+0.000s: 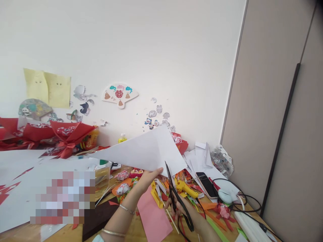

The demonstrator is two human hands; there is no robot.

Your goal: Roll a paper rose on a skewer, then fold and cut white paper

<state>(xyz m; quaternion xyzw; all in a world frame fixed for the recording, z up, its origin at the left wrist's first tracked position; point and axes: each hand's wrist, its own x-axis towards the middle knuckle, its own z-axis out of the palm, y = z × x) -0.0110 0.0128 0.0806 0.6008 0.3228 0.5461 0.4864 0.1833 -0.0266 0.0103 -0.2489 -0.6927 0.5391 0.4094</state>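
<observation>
My left hand [153, 174] pinches the lower edge of a large white paper sheet [143, 149], holding it up over the table. The sheet is roughly triangular, its top corner near the wall. In my right hand [174, 205] are black scissors [172, 188], their blades pointing up just in front of the sheet's lower right part. Whether the blades touch the paper cannot be made out. Under my hands lies a pink paper [153, 215]. A yellow glue gun [186, 189] rests just beyond my right hand.
Red-wrapped bouquets [68, 134] stand at the back left, behind white sheets [22, 168]. On the right are a phone [207, 185], a white mouse [225, 196], black cables and a white power strip [252, 225]. Coloured paper scraps cover the wooden table's middle. Stickers dot the wall.
</observation>
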